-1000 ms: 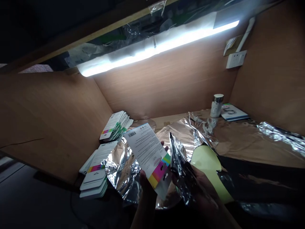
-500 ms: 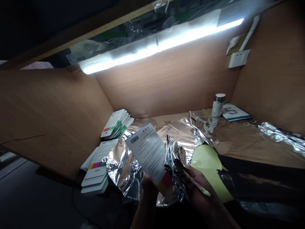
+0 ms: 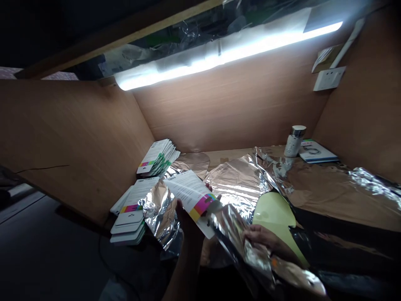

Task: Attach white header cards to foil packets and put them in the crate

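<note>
My left hand is closed around a white printed packet with a hang hole and a yellow, pink and green stripe. Its fingertips show at the packet's far edge. To the right, my right hand pinches a crumpled silver foil piece, perhaps a bag, which hangs down towards me. The foil's near end overlaps the packet's lower corner; whether they touch I cannot tell. Under both hands lies shiny foil sheeting, and beside my right hand is a pale yellow sheet with a rounded end.
Two stacks of similar packets stand at the left, a rear stack and a front stack. A white bottle and a flat box with a dark ring on it are at the back right. Wooden panels enclose the bench.
The foil has come away from the packet's side and moved right and down with my right hand. The packet has tipped flatter, its striped end now in plain sight. The camera view has shifted slightly.
</note>
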Demonstrator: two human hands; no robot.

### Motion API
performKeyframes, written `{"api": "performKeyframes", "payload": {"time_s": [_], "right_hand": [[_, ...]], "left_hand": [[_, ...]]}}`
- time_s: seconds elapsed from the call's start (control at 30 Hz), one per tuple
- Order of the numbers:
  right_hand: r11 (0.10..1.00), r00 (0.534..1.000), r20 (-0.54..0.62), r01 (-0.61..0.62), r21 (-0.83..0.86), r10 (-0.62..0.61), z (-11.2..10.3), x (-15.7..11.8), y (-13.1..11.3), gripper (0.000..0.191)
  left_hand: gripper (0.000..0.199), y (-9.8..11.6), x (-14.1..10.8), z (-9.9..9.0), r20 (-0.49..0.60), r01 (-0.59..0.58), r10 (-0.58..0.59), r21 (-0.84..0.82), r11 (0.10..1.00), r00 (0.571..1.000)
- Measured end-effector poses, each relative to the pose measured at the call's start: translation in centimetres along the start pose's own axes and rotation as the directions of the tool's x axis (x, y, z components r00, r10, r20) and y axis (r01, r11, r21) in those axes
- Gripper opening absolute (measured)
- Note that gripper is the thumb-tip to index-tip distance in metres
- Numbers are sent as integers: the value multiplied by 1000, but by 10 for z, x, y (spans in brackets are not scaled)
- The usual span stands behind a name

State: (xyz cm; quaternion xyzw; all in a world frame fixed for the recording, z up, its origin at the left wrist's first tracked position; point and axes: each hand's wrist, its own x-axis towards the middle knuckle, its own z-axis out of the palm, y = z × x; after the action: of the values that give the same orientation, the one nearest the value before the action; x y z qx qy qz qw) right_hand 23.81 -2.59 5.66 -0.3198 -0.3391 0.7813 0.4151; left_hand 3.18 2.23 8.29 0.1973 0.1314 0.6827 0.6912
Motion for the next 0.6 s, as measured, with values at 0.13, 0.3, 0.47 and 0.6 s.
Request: {"api": "performKeyframes", "payload": {"time_s": [0.13, 0.3, 0.47, 0.6], "right_hand": [[989, 996, 29, -84, -123, 88, -10, 2, 6, 38], [983, 988, -117, 83, -164, -103, 3, 11, 5, 39], [968, 958, -230, 119, -222, -171, 6, 12, 2, 44], [962, 954, -231, 136, -238, -192, 3, 12, 4, 44]], "left_hand": [[84, -4, -5, 5, -27, 61, -62, -34, 998, 998], [87, -20, -13, 1, 18, 114, -113, -51, 992, 993], [85, -17, -10, -2, 71, 109, -105, -65, 992, 992], [83, -16, -11, 1, 81, 62, -59, -31, 998, 995]]}}
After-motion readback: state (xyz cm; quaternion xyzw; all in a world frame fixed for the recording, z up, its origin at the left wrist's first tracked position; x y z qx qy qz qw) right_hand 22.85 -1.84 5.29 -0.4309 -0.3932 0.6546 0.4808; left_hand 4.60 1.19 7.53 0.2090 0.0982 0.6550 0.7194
